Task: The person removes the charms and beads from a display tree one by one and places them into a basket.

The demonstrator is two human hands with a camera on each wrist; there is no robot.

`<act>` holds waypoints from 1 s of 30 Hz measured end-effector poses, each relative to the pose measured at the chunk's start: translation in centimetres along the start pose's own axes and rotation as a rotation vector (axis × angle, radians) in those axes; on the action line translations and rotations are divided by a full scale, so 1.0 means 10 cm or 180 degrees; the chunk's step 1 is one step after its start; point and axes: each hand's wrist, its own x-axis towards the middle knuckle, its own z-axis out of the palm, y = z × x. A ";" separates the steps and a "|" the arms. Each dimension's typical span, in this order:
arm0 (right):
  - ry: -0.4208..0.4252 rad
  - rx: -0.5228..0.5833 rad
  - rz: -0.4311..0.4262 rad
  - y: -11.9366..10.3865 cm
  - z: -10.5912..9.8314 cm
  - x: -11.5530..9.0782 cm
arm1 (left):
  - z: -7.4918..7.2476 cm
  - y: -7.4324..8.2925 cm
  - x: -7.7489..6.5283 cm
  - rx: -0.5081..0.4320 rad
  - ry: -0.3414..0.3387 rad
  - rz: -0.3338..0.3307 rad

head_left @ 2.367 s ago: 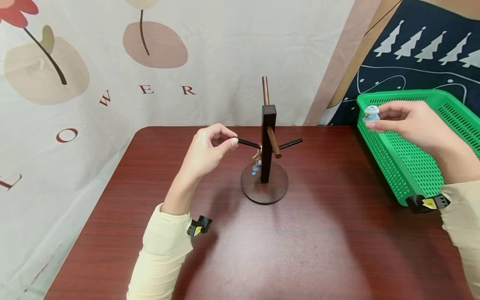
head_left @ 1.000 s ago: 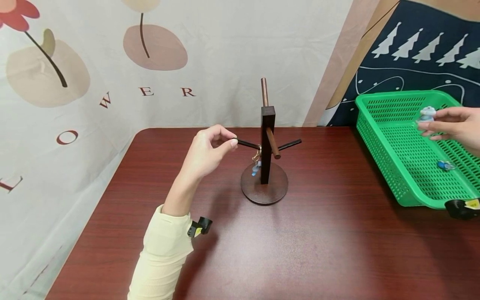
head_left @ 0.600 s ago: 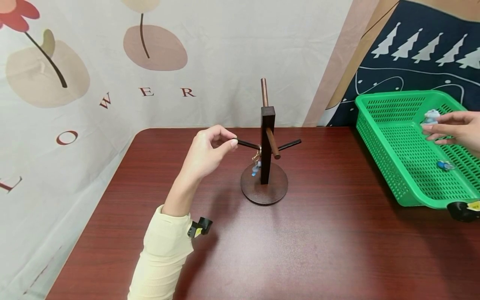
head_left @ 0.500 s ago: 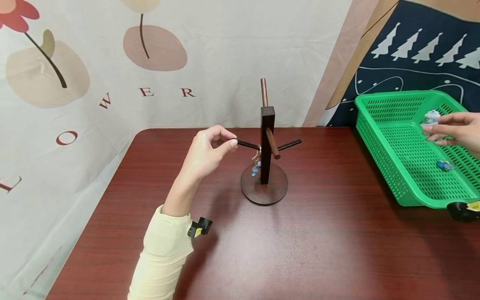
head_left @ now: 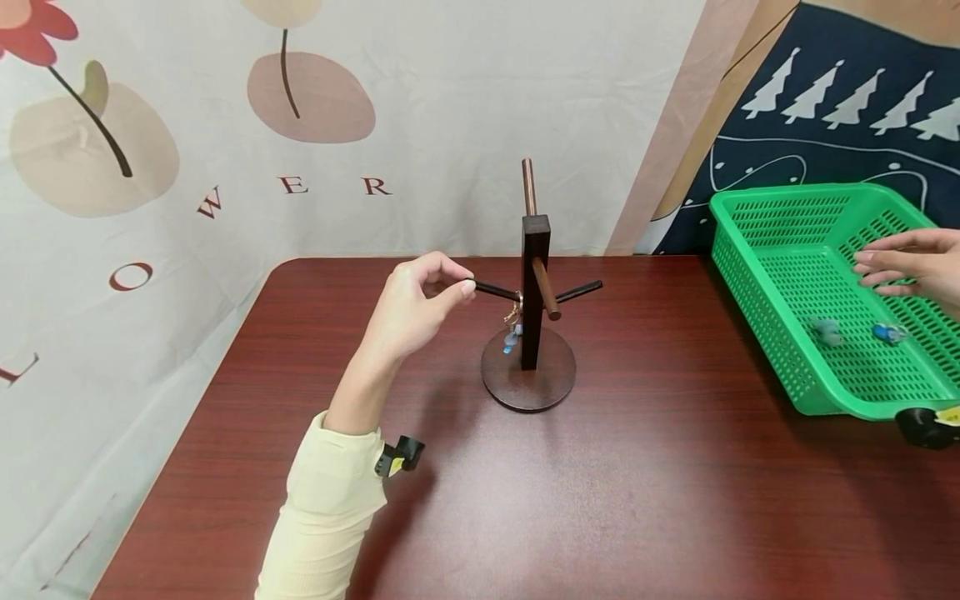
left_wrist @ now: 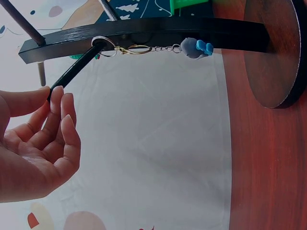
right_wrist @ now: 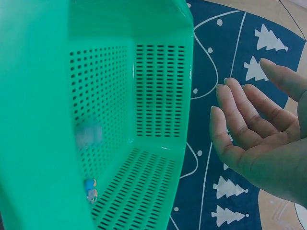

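A dark wooden stand [head_left: 532, 317] with several pegs rises from a round base on the table. My left hand [head_left: 415, 304] pinches the tip of its left black peg [left_wrist: 72, 72] between thumb and fingertips. From that peg a keychain [left_wrist: 193, 48] with a grey-blue figure hangs by its ring, close to the post. Over the green basket [head_left: 802, 379] my right hand [head_left: 917, 265] is held with fingers apart, holding nothing. Beneath it, inside the basket, are a blurred pale blue figure [head_left: 827, 332] and a small blue-and-white figure [head_left: 890, 332].
The reddish-brown table [head_left: 600, 500] carries the stand and the basket. A white cloth with printed flowers [head_left: 465, 108] hangs behind it. Behind the basket is a dark blue cloth [head_left: 825, 150] with white trees. The basket's raised rim borders the right hand's area.
My right hand moved rightward over the basket with the pale blue figure, then let it go; the figure has dropped into the basket. My left hand has stayed on the peg.
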 end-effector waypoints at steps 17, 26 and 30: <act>-0.0053 0.0254 -0.0257 -1.06 0.34 -0.49 | 0.01 0.00 0.00 0.0018 0.0002 -0.0001; -0.0193 0.0509 -0.0437 -1.61 0.52 -0.73 | 0.00 0.00 -0.01 0.0021 0.0008 -0.0002; -0.0048 0.0200 -0.0284 -2.00 0.66 -0.90 | 0.00 0.00 -0.01 0.0006 0.0007 -0.0009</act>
